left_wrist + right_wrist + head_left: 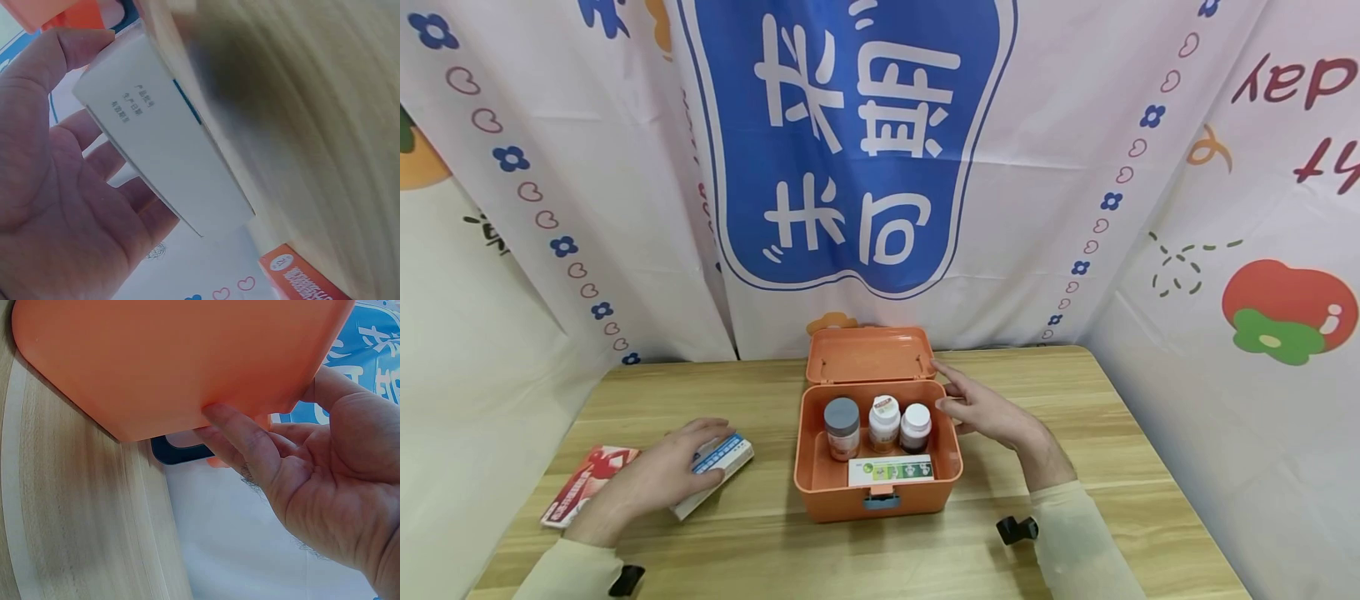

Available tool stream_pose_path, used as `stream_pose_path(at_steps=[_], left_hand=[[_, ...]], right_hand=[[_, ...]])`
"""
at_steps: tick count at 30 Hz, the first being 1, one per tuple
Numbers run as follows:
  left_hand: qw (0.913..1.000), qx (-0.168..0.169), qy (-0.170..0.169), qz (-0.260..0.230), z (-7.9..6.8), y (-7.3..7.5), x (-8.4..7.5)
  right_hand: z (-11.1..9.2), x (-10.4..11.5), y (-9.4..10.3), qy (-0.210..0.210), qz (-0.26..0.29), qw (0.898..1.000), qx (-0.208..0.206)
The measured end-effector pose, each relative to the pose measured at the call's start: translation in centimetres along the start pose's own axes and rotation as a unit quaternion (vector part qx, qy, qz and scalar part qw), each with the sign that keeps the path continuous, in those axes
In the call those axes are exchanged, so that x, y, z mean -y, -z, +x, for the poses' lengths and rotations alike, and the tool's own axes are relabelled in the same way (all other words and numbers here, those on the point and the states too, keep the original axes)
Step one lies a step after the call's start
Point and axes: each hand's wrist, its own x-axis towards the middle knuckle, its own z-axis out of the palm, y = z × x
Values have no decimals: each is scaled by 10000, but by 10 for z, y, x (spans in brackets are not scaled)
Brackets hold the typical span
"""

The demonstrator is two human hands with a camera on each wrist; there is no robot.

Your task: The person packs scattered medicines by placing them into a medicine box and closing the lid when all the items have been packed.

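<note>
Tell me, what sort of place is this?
Probably a small staged booth, perhaps for filming: printed curtains hang on three sides of a wood-grain table, and a small black device shows at each sleeve.

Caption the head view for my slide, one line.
Left hand holds a blue-and-white box; right hand touches an open orange case containing three bottles and a carton.

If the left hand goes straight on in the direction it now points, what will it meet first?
Probably the orange box, near its open lid, but how high the left hand would strike is unclear.
</note>
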Motion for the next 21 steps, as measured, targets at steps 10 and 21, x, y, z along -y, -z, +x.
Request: stream_pose_path(at_steps=[10,21], left_hand=[[9997,-242,-91,-26,2,10,-12],[9993,-346,-127,7,6,23,-29]], right_hand=[[1,-1,1,-13,-4,10000,3],[2,-2,1,-57,-1,10000,-16]])
